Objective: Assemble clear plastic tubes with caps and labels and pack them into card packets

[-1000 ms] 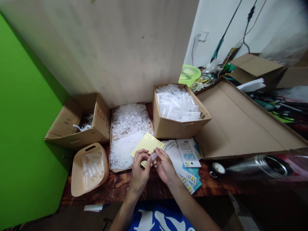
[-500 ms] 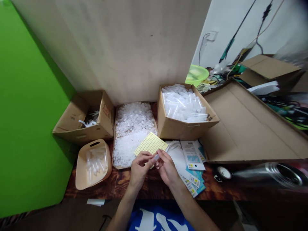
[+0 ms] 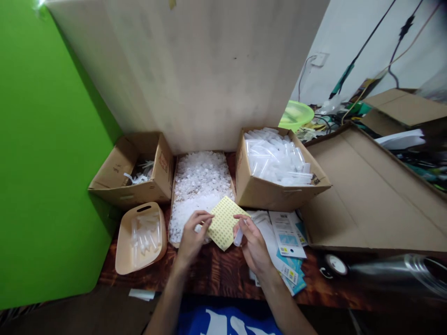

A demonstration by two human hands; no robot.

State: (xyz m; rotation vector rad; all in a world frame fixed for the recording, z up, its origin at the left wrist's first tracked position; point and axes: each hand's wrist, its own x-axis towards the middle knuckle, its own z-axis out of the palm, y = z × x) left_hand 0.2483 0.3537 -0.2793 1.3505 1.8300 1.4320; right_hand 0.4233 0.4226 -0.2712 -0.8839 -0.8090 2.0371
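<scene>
My left hand [image 3: 193,236] has its thumb and fingers closed at the left edge of a yellow sheet of small stickers [image 3: 224,223]. A small translucent tube [image 3: 239,237] is held in my right hand [image 3: 252,242], beside the sheet's right edge. Whether the right fingertips also touch the sheet is hard to tell. Under and behind the sheet lies a shallow cardboard tray [image 3: 174,174] heaped with small clear and white pieces [image 3: 199,186].
A beige basket [image 3: 122,242] with tubes stands at left, below an open carton [image 3: 115,179]. Another carton [image 3: 268,199] is full of clear tubes. Printed packets [image 3: 288,237], a round dial [image 3: 337,265] and a metal flask [image 3: 387,274] lie at right.
My hands have moved apart. The left one has taken the edge of the sticker sheet, which is now turned and nearer me. The tube stays in my right hand. The view has shifted slightly.
</scene>
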